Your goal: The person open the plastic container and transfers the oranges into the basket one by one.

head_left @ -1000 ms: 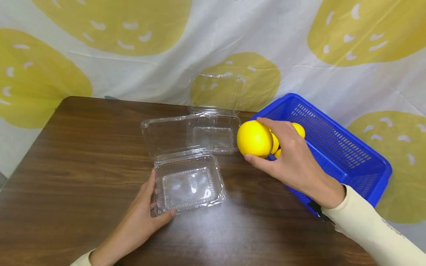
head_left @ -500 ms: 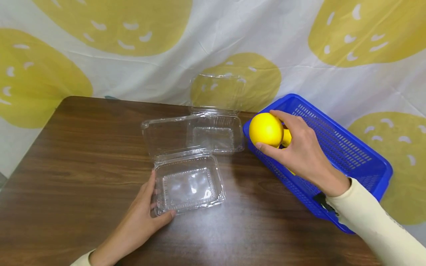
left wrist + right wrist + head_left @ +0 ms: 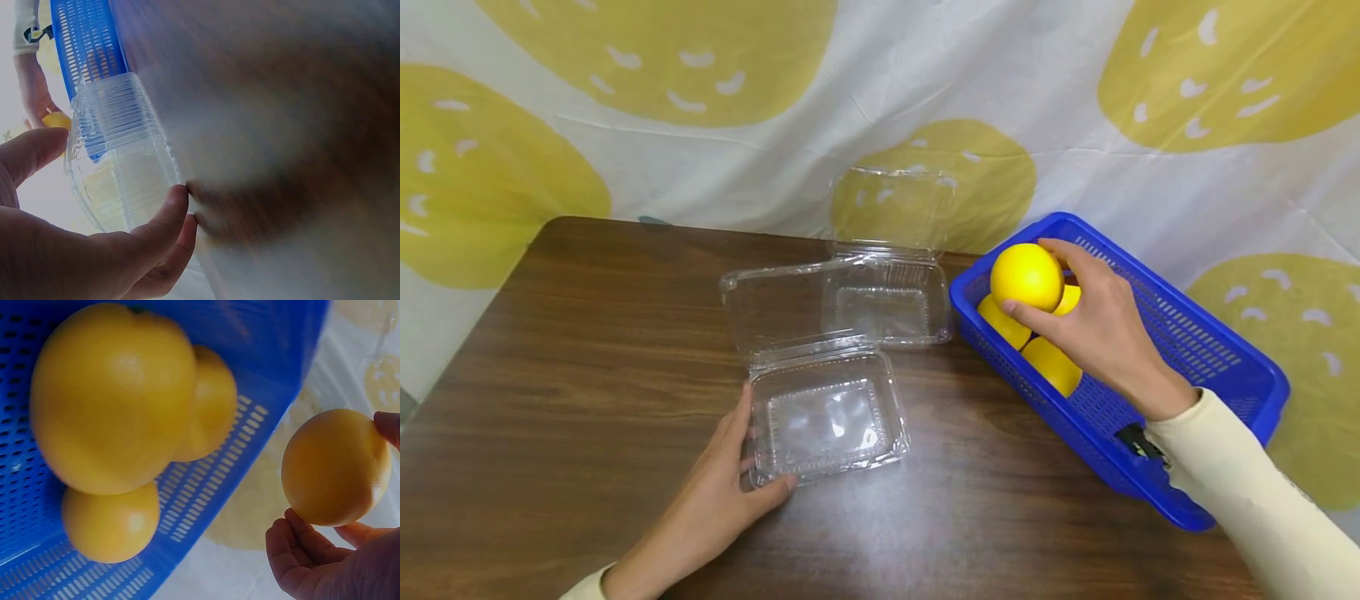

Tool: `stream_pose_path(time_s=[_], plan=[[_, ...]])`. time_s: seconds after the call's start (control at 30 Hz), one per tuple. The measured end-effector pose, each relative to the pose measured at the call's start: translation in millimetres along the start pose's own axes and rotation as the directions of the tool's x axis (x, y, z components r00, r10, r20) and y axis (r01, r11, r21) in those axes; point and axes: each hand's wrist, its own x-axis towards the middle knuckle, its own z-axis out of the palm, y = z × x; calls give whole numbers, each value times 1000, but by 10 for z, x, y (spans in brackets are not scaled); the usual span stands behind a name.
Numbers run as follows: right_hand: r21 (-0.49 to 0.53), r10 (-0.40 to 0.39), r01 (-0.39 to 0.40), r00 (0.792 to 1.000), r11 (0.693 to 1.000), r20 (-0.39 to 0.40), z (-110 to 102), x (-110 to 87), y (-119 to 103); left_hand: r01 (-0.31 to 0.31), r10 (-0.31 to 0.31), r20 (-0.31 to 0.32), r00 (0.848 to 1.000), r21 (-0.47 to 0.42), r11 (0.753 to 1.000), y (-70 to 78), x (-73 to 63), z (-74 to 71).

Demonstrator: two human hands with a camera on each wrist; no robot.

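Observation:
My right hand [image 3: 1101,337] holds a round yellow orange [image 3: 1026,275] between thumb and fingers, above the left end of a blue basket [image 3: 1093,454]. In the right wrist view, that orange [image 3: 336,467] sits at the fingertips, apart from the oranges [image 3: 112,400] lying in the basket. My left hand [image 3: 715,483] grips the near left corner of a clear plastic clamshell container [image 3: 891,450], thumb along its front and fingers along its left side. Its lid [image 3: 775,308] stands raised behind it. In the left wrist view, the thumb and fingers [image 3: 165,215] span the container [image 3: 147,156].
A second clear clamshell [image 3: 936,321] stands behind the first, lid [image 3: 891,212] up, partly seen through the first lid. Both are on a dark wooden table [image 3: 587,358]. A white cloth with yellow patterns [image 3: 760,167] hangs along the back.
My right hand has moved right with its orange, from beside the basket's left end to over it, uncovering oranges inside. The basket's near side shows more. My left hand has stayed put.

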Motion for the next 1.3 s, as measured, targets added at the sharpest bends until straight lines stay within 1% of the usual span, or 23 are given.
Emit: stream_pose_path(time_s=[0.23,0.43,0.63,0.83,1.0,1.13,1.3], plan=[[-13,83,-83,996,996,20,-35,34,155,0,0,-1,1000,-5,1000,4,-6,0],[-18,116,-116,993,993,5,-53,53,298,2,-2,4,1000,2,1000,7,-12,-3],[-37,150,-149,988,988,23,-110,43,422,8,-8,5,1000,-2,1000,10,-6,-1],[-66,183,-182,983,981,16,-176,14,545,11,-11,5,1000,-8,1000,13,-3,1],[-89,228,-225,973,970,30,-230,-40,664,0,0,6,1000,-7,1000,13,-3,-2],[-108,263,-258,965,960,26,-255,-78,753,-1,1,1,1000,-6,1000,14,-7,-7],[-117,332,-326,942,938,40,-307,-130,818,-8,8,-9,1000,1,1000,8,-11,-12]])
